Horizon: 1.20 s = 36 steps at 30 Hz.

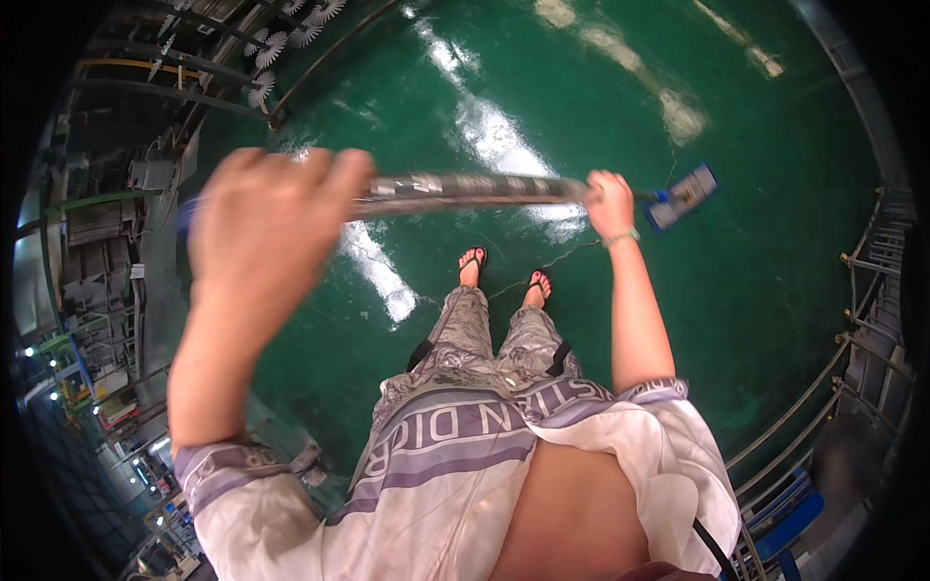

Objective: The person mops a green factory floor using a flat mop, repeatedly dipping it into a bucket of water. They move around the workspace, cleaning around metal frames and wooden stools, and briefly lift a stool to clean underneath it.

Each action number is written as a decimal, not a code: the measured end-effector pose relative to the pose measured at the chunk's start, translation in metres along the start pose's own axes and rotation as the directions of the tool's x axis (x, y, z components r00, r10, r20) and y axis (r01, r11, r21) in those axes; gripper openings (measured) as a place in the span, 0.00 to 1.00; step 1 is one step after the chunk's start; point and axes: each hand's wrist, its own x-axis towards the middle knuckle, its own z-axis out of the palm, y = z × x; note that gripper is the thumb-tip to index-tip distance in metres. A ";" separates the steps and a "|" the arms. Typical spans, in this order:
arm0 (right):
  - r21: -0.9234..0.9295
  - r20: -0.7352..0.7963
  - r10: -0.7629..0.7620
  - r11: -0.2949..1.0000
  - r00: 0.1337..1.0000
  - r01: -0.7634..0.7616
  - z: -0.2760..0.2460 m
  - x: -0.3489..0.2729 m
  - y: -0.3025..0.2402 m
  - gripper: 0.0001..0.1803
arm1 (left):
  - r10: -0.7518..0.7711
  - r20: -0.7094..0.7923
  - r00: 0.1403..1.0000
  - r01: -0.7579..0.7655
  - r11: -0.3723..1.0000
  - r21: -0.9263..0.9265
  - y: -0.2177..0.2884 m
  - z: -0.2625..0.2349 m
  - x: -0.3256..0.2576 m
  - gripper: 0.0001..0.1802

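Left hand [262, 218]: clenched on near end of pole [465, 189] | Right hand [608, 201]: gripping pole near blue head [683, 197] | Pole: level, chest-high, over green floor [601, 87] | Railing [852, 320]: at right

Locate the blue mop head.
The blue mop head sits right of centre on the green floor, just beyond the right hand gripping the pole.

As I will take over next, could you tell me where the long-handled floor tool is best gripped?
Grip the long handle at the bare stretch between the left hand and the right hand, coming from above: it lies level, its blue head beyond the right hand.
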 end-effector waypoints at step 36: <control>0.563 0.279 -0.424 0.799 0.862 0.211 0.262 0.075 -0.508 0.11 | -0.678 0.383 0.627 0.700 0.706 0.105 -0.238 0.096 -0.309 0.26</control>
